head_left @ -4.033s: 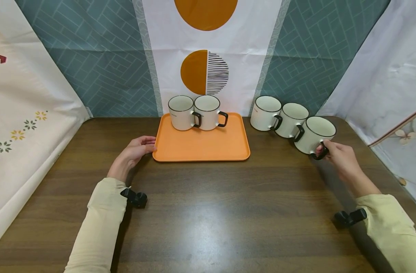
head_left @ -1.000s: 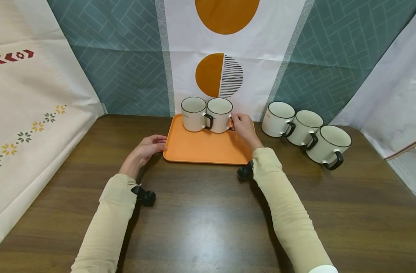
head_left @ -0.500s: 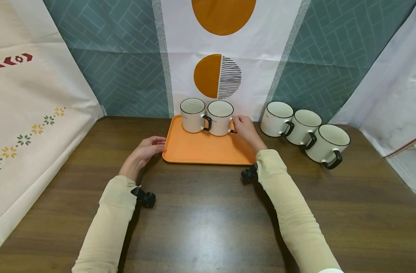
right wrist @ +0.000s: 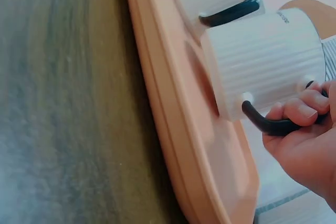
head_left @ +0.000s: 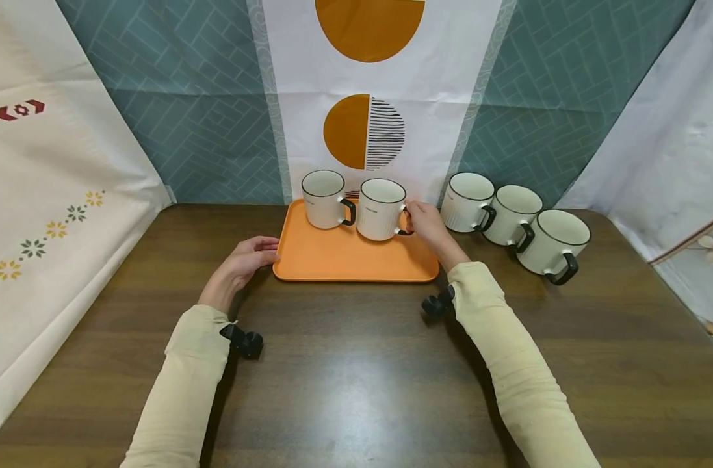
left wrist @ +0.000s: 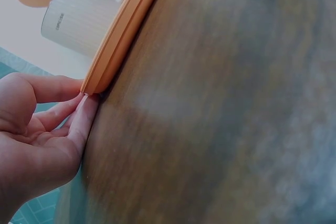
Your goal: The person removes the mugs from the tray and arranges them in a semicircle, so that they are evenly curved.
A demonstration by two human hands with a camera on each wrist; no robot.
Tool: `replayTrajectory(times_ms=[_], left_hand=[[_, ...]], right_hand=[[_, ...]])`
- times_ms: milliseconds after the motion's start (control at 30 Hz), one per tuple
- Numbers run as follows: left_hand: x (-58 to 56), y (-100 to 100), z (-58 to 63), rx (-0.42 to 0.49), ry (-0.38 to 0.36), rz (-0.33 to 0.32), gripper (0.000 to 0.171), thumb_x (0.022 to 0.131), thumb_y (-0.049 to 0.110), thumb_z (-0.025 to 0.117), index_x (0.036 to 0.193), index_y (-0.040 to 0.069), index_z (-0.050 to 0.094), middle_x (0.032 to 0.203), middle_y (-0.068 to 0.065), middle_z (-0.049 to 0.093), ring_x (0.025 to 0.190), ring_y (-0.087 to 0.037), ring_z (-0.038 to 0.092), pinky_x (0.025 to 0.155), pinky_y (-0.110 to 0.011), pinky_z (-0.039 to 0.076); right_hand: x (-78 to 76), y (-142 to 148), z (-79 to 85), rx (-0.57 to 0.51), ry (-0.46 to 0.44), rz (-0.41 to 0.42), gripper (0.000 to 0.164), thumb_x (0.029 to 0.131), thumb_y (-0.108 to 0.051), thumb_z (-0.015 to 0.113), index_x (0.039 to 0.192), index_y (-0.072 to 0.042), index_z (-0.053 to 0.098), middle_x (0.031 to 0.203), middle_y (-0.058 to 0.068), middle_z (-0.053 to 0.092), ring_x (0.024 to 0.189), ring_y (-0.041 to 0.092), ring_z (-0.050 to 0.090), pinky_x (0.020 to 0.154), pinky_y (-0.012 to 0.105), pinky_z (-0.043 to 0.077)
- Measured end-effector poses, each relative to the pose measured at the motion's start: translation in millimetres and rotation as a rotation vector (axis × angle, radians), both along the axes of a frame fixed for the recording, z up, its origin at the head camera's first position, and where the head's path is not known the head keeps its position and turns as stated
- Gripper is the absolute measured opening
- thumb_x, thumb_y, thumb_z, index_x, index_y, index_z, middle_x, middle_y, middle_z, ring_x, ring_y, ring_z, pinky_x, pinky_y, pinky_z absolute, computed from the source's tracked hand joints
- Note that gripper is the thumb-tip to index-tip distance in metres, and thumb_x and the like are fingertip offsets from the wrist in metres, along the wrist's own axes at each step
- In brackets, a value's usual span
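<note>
My right hand point(head_left: 424, 222) grips the black handle of a white ribbed mug point(head_left: 379, 211) over the orange tray point(head_left: 356, 263). In the right wrist view, fingers curl round that handle, and a shadow shows beneath the mug's base; whether it touches the tray is hard to tell. A second white mug point(head_left: 323, 200) stands upright to its left on the tray, with a gap between them. At the tray's left edge my left hand point(head_left: 242, 263) pinches the rim, thumb and fingers meeting at it in the left wrist view.
Three more white mugs with black handles stand in a slanting row right of the tray: the left one point(head_left: 468, 203), the middle one point(head_left: 513, 216) and the nearest one point(head_left: 554, 242). A patterned cloth point(head_left: 356, 97) hangs behind the wooden table point(head_left: 344, 364).
My right hand has left the nearest mug on the right and taken the right-hand mug on the tray. That mug has shifted right and nearer, away from its neighbour. My left hand stays put.
</note>
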State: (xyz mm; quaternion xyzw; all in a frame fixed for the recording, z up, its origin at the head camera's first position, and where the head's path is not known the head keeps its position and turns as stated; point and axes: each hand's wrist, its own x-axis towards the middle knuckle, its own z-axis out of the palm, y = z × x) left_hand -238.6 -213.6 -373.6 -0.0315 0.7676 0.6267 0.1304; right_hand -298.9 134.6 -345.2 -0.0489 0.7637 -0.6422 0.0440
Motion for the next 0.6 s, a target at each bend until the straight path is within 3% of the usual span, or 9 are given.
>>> replayTrajectory(times_ms=[167,600], left_hand=[[0.5,-0.6,-1.1,-0.003,0.002,0.004,0.053,0.093,-0.007,0.052,0.141,-0.015,0.03,0.136,-0.026,0.038,0.106,-0.019,0.049,0.088,-0.02,0.047],[-1.1,-1.1,-0.3,-0.007,-0.008,0.0,0.053,0.093,-0.007,0.051,0.141,-0.014,0.03,0.136,-0.027,0.037,0.111,-0.023,0.047,0.09,-0.02,0.046]], right_hand=[[8.4,5.2,1.7,-0.074,-0.034,-0.014,0.033,0.106,-0.017,0.03,0.086,0.005,0.044,0.068,0.004,0.034,0.057,0.013,0.034,0.062,0.026,0.039],[32.7,28.1,7.8,0.01,-0.008,0.018,0.033,0.106,-0.02,0.031,0.085,0.002,0.044,0.074,0.005,0.036,0.064,0.014,0.038,0.064,0.025,0.041]])
